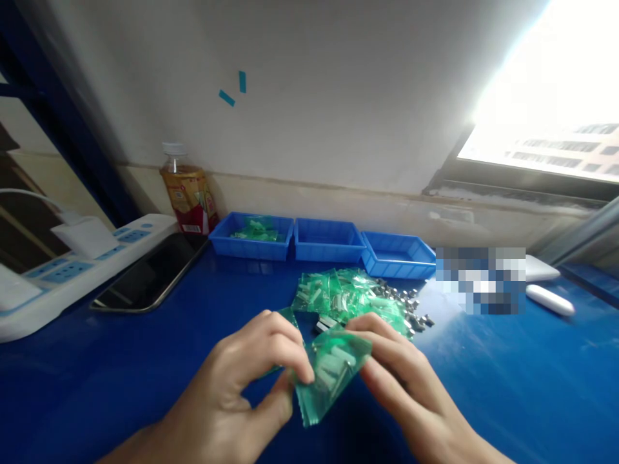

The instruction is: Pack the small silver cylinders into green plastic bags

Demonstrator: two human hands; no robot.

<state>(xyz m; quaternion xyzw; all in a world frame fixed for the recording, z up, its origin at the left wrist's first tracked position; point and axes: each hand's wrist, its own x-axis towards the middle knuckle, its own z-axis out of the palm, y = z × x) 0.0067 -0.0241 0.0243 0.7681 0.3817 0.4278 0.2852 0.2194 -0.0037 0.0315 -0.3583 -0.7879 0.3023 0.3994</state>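
Observation:
A green see-through plastic bag (333, 374) with several small pale and metallic pieces inside is held up over the blue table. My left hand (251, 380) pinches its left edge between thumb and fingers. On the opposite side, my right hand (396, 367) grips the bag's right edge. Behind my left fingers lies another green bag (289, 316), mostly hidden. Just beyond my hands is a pile of similar filled green bags (348, 293). Small loose metal pieces (411, 306) are scattered at the pile's right side.
Three blue trays (329, 251) stand in a row by the wall; the left one contains green bags (256, 229). At left are a drink bottle (188, 193), a phone (152, 274) and a power strip (62, 267). A white rounded case (550, 300) lies at right.

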